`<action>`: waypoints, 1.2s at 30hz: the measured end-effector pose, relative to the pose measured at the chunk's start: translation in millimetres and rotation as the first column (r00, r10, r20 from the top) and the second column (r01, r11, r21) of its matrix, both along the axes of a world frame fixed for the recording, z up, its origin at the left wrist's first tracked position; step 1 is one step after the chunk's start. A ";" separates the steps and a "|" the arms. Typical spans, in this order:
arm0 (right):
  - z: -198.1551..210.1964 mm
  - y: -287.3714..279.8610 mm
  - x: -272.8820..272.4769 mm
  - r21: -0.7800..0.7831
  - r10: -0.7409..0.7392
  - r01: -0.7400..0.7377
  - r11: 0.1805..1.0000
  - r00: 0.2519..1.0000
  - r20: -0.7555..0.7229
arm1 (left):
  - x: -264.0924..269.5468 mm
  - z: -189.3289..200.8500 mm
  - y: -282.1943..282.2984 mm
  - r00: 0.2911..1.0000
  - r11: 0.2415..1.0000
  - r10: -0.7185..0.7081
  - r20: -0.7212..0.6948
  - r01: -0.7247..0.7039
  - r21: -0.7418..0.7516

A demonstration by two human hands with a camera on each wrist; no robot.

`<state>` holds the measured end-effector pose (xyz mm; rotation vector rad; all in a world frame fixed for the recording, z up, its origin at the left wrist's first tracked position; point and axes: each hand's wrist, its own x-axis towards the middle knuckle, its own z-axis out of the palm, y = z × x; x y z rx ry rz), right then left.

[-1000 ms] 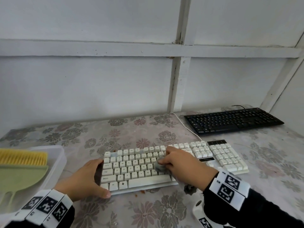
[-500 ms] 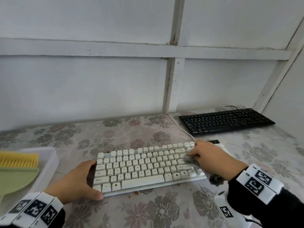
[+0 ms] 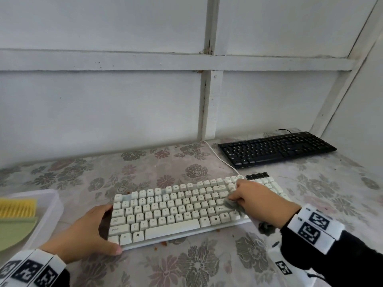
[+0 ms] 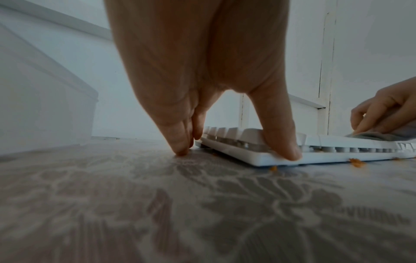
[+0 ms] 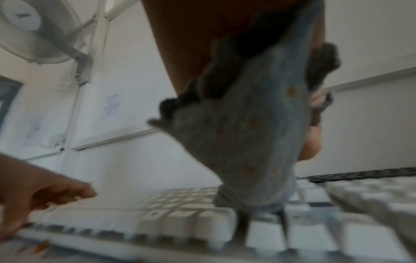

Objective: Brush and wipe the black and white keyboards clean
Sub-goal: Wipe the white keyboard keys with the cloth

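The white keyboard (image 3: pixel 176 210) lies across the near middle of the flowered table. My left hand (image 3: pixel 87 230) braces its front-left corner. The thumb (image 4: pixel 283 147) presses on the front rim and the straight fingers (image 4: pixel 180 142) touch the table beside the left end. My right hand (image 3: pixel 252 197) grips a crumpled grey cloth (image 3: pixel 232 205) and presses it on the keys at the right of the main block. In the right wrist view the cloth (image 5: pixel 243 142) hangs from the fingers onto the keys and carries small orange specks. The black keyboard (image 3: pixel 275 149) sits untouched at the back right.
A clear plastic tub (image 3: pixel 53 201) at the left edge holds a yellow-bristled brush (image 3: pixel 17 208) and a green dustpan (image 3: pixel 14 230). Orange crumbs (image 3: pixel 163 243) lie along the white keyboard's front edge. Its white cable (image 3: pixel 219 158) runs toward the back wall beside the black keyboard.
My right hand has slid the cloth rightward over the white keys, from the middle to the right end of the main block. The left hand has stayed at its corner.
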<state>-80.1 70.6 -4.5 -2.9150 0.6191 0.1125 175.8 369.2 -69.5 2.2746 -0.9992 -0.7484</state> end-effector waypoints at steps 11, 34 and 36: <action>-0.4 -7.8 0.4 0.012 -0.038 0.038 0.999 0.999 -0.001 | 5.5 -5.5 1.9 0.999 0.999 -0.030 -0.021 0.029 -0.018; 14.9 -30.4 -11.0 -0.034 -0.064 0.061 0.998 0.994 -0.093 | -17.1 19.5 -3.9 0.995 0.995 -0.005 -0.103 -0.005 -0.096; 11.0 -22.8 -5.0 0.015 -0.002 0.003 1.000 0.996 -0.087 | -17.8 20.0 -4.9 0.996 0.996 -0.010 -0.089 0.001 -0.095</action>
